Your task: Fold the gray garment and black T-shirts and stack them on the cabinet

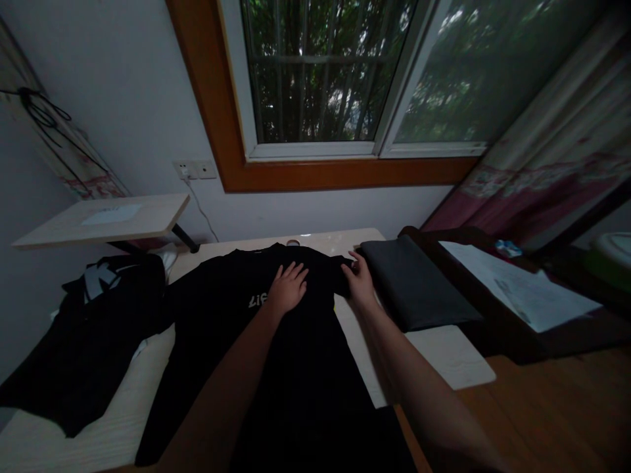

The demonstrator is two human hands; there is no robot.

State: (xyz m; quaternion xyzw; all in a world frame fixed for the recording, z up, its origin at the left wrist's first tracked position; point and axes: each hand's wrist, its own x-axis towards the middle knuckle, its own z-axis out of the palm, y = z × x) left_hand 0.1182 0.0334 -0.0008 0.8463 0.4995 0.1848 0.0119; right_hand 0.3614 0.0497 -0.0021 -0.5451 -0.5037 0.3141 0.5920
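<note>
A black T-shirt (211,315) lies spread out on the pale table, its collar toward the wall and a small light print on its chest. My left hand (288,288) rests flat on the chest beside the print, fingers stretched out, and my forearm covers part of the shirt. At the sleeve on the right, my right hand (361,279) has its thumb and fingers closed on the sleeve's edge. The lower part of the shirt runs down toward me and merges with dark clothing at the bottom.
Another black garment (93,348) lies crumpled at the left, below a small raised shelf (108,220). On the right are a dark grey folder-like item (417,282) and paper sheets (517,286). A cord hangs from the wall socket (194,170) under the window.
</note>
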